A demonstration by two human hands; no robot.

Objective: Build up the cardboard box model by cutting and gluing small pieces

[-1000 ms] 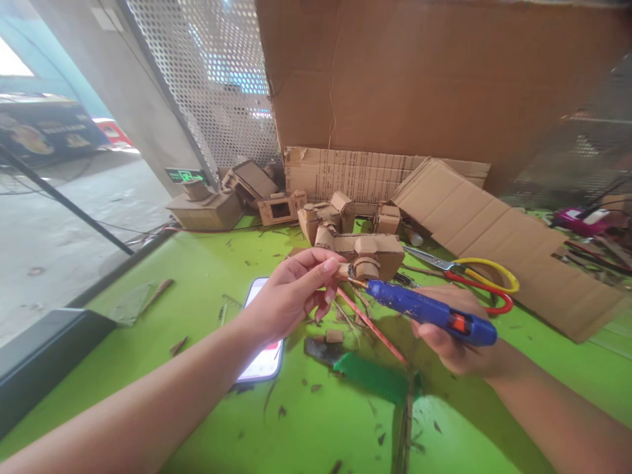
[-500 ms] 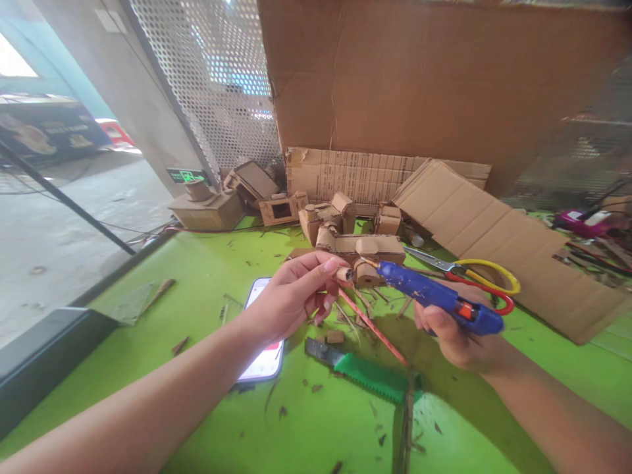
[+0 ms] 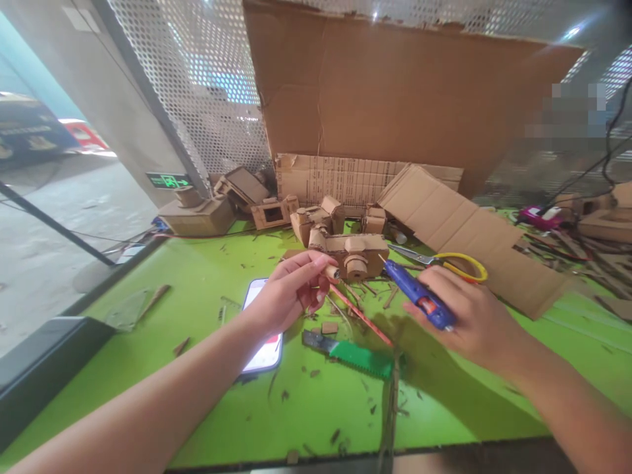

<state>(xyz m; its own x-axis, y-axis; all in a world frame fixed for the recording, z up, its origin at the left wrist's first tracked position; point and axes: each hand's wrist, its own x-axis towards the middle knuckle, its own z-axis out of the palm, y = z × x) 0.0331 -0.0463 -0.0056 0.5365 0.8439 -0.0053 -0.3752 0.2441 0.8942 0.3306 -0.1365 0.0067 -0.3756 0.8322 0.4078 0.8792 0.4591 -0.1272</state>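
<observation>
Between its fingertips my left hand (image 3: 299, 286) pinches a small cardboard roll (image 3: 332, 270), its open end facing right. My right hand (image 3: 461, 316) is wrapped round a blue hot glue gun (image 3: 415, 289), whose nozzle points up and left, apart from the roll. Just behind the roll stands a cardboard model camera (image 3: 358, 250) with a round lens piece. A red pencil-like stick (image 3: 363, 316) lies slanting below my left hand. Nearer to me is a green utility knife (image 3: 360, 357). A lit phone (image 3: 266, 352) lies partly under my left wrist.
Scissors (image 3: 464, 263) with yellow and red handles lie behind my right hand, by a large cardboard sheet (image 3: 464, 227). More cardboard pieces (image 3: 197, 214) stand along the back. Scraps litter the green table (image 3: 207, 408). A dark box (image 3: 49, 368) sits at the left edge.
My right hand has turned the glue gun and drawn its nozzle away from the roll. My left hand still pinches the roll. The view has shifted, showing the table's front edge.
</observation>
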